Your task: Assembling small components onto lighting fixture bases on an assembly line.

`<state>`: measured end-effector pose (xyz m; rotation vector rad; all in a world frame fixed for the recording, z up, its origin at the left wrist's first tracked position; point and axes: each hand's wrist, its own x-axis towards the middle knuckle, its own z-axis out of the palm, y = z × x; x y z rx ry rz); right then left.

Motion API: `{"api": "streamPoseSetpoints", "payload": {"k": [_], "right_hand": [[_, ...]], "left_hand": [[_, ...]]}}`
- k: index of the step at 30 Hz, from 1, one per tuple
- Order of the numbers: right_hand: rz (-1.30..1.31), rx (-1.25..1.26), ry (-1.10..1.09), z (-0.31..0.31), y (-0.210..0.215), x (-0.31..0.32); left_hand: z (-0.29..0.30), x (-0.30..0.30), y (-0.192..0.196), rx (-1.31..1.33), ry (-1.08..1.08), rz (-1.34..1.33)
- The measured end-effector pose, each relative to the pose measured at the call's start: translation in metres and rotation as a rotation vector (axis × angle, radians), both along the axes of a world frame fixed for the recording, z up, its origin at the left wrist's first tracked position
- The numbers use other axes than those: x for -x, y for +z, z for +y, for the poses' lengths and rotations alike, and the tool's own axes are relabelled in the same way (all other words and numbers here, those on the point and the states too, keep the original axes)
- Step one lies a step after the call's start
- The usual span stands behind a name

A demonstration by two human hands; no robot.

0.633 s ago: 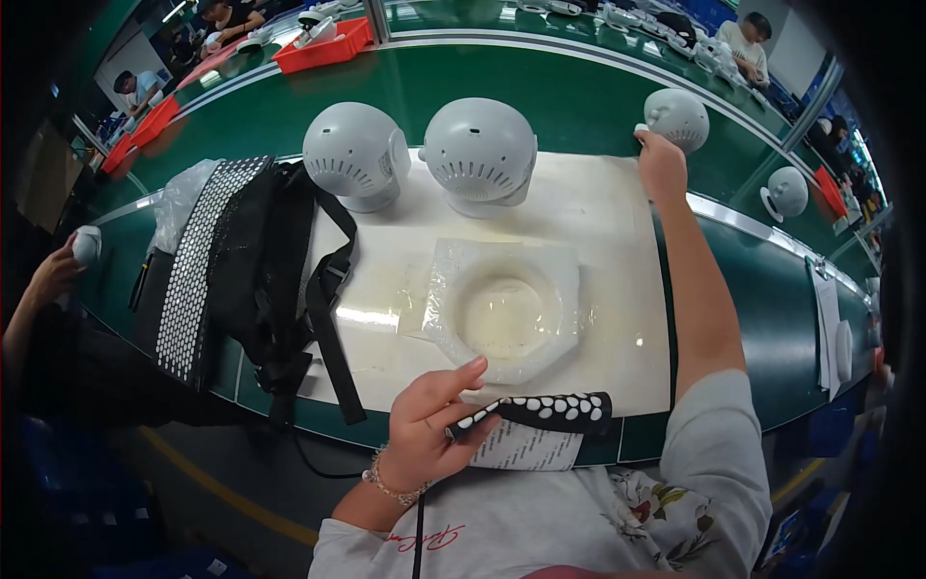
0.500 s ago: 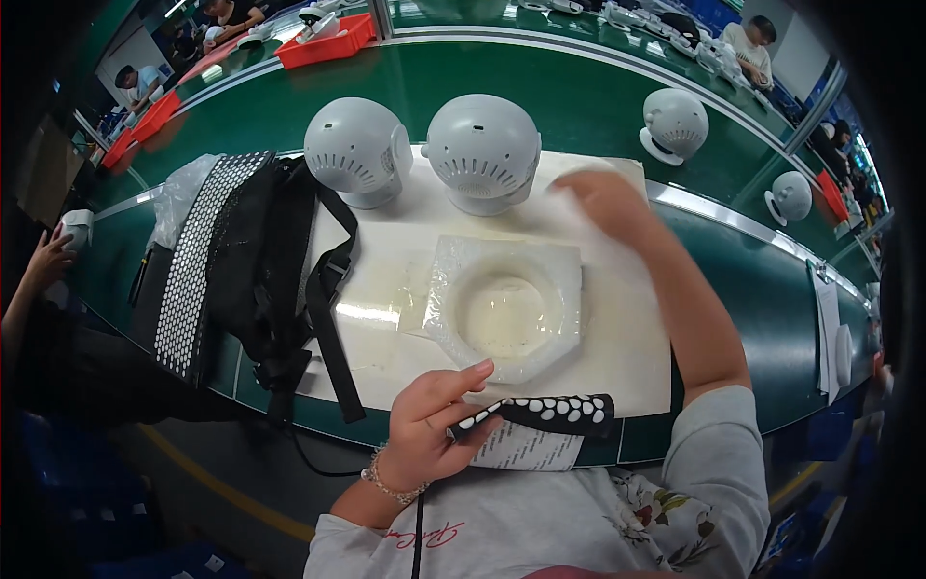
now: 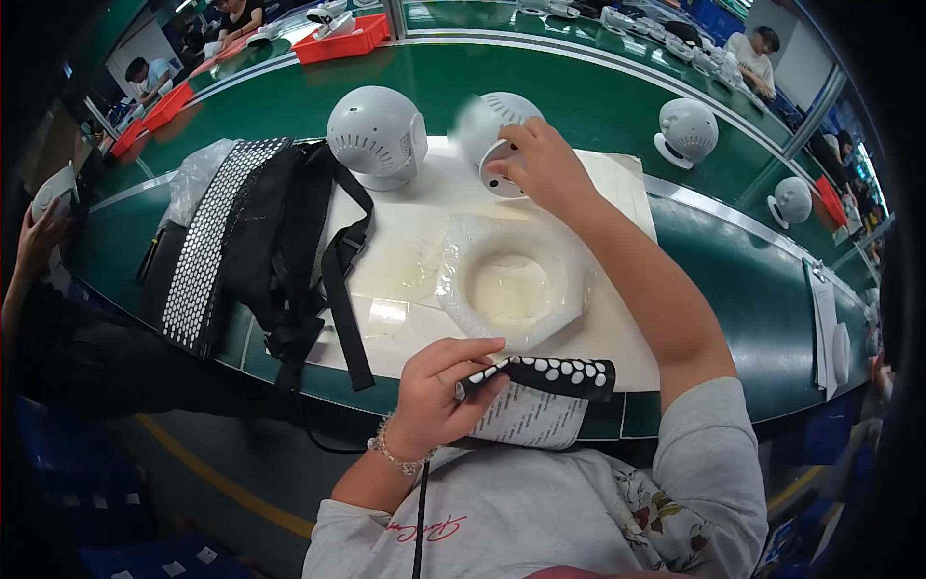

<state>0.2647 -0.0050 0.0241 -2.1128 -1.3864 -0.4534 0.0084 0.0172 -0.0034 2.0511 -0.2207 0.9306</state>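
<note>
My right hand (image 3: 545, 169) grips the round base of a white ball-shaped device (image 3: 500, 106) with vent slots. That device is tilted, so dark spots on its base's underside show; its left side is blurred by motion. Close to my body, my left hand (image 3: 442, 391) pinches a curled black sheet with white round dots (image 3: 559, 372), whose pale printed backing hangs below. Between the hands lies a white foam ring cradle (image 3: 453, 270) wrapped in clear film. A second white ball-shaped device (image 3: 374, 130) stands upright to the left of the held one.
A white board (image 3: 391, 261) covers part of the green table (image 3: 752, 280). At left lie black straps (image 3: 338, 289) and a dotted black sheet (image 3: 214, 241). Two more white devices (image 3: 689, 133) stand at right, near a clipboard (image 3: 823, 323). Another person's hand (image 3: 40, 232) is at far left.
My right hand has moved left from the board's right side and taken hold of the white device, which is now tilted. My left hand still holds the dotted sheet.
</note>
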Motion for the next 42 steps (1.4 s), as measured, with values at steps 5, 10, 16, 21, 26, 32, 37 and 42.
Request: {"api": "streamPoseSetpoints", "payload": {"k": [5,10,16,21,26,32,37,42], "right_hand": [[0.746,-0.378,-0.026,-0.043,0.035,0.015],[1.332,-0.621,0.201,-0.08,0.056,0.065],[1.394,-0.583,0.266,-0.102,0.047,0.091],[1.482,-0.436,0.243,-0.117,0.035,0.104],[1.079,-0.14,0.219,-0.132,0.016,0.076],[0.411,-0.038,0.384,-0.156,0.054,0.129],[0.173,0.079,0.522,-0.14,0.029,0.131],[0.55,0.126,0.566,-0.14,0.026,0.117]], "left_hand": [[0.002,0.002,-0.002,0.008,0.012,-0.02],[0.002,0.005,-0.006,0.03,0.02,-0.039],[-0.003,0.005,-0.006,0.021,0.058,-0.031],[-0.006,0.009,-0.005,0.043,0.074,-0.023],[-0.011,0.007,0.0,0.078,0.078,0.02],[-0.02,0.007,0.007,0.202,0.162,0.16],[-0.03,0.0,0.006,0.588,0.098,0.048],[-0.02,0.012,-0.002,0.573,-0.069,0.131]]}}
